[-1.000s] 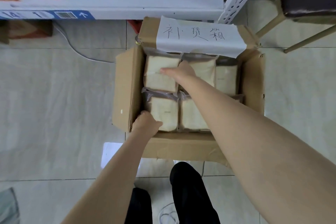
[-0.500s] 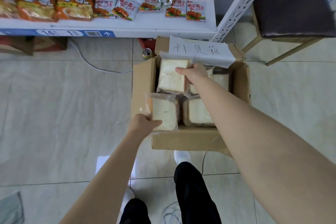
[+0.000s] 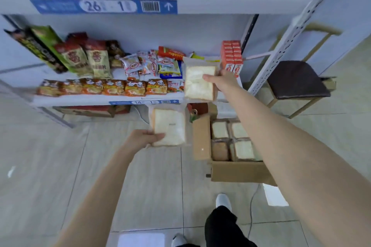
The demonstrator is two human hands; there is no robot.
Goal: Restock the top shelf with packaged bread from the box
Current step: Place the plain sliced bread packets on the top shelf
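Note:
My left hand (image 3: pixel 141 138) grips a clear-wrapped pack of white sliced bread (image 3: pixel 169 126) by its lower corner, in the air left of the box. My right hand (image 3: pixel 222 81) holds a second pack of bread (image 3: pixel 197 82) higher up, in front of the lower shelf's right end. The cardboard box (image 3: pixel 201 138) stands on the floor at the right and holds several more bread packs (image 3: pixel 241 148). The upper shelf's front edge (image 3: pixel 220 6), with a blue label, runs across the top of the view.
The lower shelf (image 3: pixel 84 100) carries noodle packets (image 3: pixel 112 87), snack bags (image 3: pixel 88 58) and red cartons (image 3: pixel 231 56). A white perforated upright (image 3: pixel 285 44) and a dark-seated stool (image 3: pixel 295 80) stand at the right. A cable (image 3: pixel 251 206) lies on the tiled floor by my feet.
Both hands have lifted a bread pack each out of the box and up toward the shelves. The view has tilted upward, bringing the upper shelf edge into sight.

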